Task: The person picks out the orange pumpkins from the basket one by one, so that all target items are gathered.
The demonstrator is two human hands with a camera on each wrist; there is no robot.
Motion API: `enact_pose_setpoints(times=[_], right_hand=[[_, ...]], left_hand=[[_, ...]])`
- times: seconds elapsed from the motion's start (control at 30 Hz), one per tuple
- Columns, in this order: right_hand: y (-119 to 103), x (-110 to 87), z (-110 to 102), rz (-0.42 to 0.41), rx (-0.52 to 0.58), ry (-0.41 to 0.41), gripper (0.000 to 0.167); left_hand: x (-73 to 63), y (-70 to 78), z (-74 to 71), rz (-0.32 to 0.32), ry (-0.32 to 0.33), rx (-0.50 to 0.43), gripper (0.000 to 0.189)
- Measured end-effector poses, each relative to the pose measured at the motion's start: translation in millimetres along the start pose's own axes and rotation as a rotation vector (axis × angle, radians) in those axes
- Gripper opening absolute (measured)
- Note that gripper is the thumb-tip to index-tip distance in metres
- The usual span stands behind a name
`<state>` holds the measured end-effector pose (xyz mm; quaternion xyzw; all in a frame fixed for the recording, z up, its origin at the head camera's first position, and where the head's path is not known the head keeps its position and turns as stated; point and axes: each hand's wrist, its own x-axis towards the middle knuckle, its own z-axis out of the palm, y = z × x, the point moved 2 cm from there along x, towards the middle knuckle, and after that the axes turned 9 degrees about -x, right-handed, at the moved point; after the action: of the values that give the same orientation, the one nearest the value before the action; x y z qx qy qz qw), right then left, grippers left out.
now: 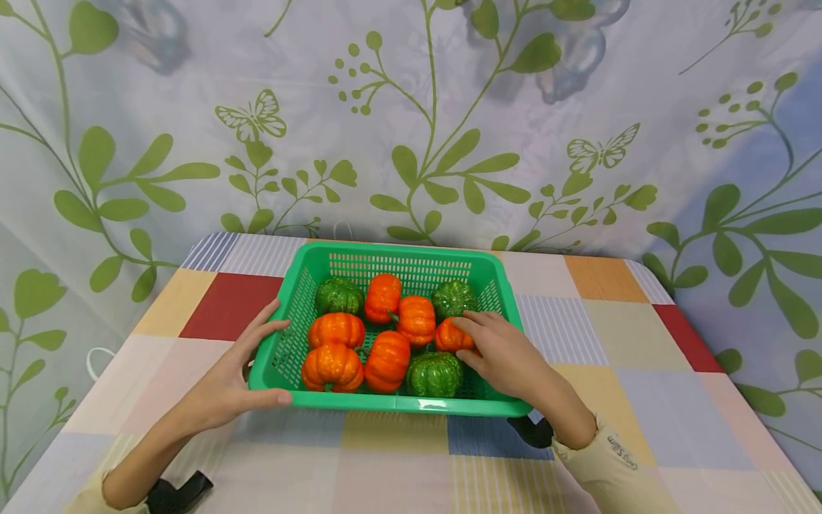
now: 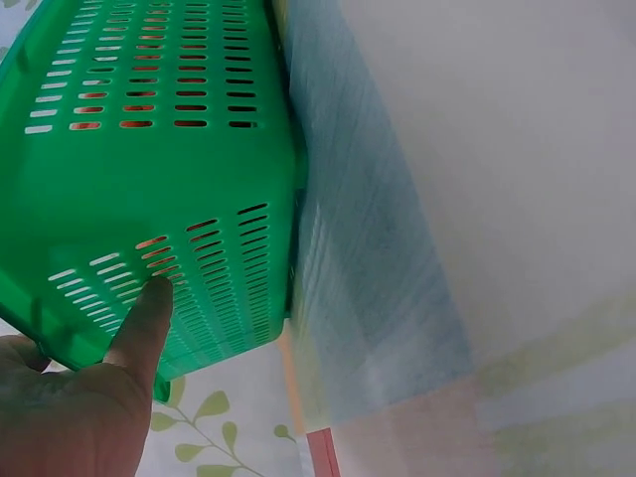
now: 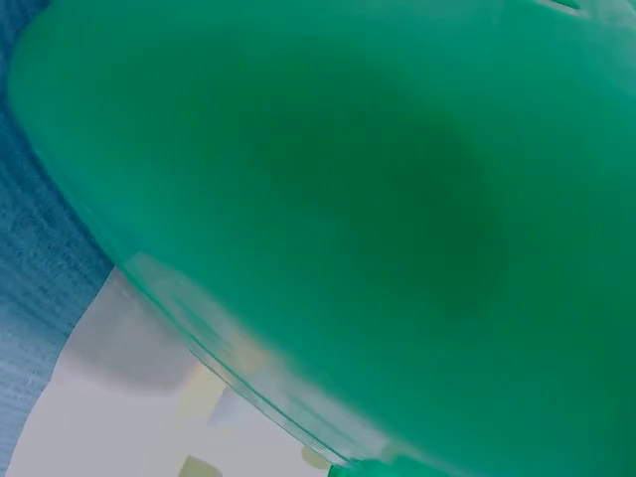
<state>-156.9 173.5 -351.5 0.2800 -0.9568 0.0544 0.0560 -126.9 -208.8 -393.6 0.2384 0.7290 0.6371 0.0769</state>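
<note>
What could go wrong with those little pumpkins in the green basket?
The rightmost orange pumpkin looks shiny, so it might slip from the right hand.

If lifted, it might bump the green pumpkin in front of it, since they sit close together.

The left hand touches one end of the green basket; a hard push there might slide the basket and make the pumpkins roll.

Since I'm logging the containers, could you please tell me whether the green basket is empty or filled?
Partly filled: the basket holds six orange pumpkins and three green pumpkins, with some bare floor showing.
</note>
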Motion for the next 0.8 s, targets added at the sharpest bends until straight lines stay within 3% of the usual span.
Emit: enact_pose_setpoints(times=[0.8], right_hand=[[0.8, -1.3, 2.5, -0.017, -0.001, 0.099, 0.043]], left_hand=[[-1.0, -1.2, -0.7, 0.046, 0.039, 0.043, 0.08]])
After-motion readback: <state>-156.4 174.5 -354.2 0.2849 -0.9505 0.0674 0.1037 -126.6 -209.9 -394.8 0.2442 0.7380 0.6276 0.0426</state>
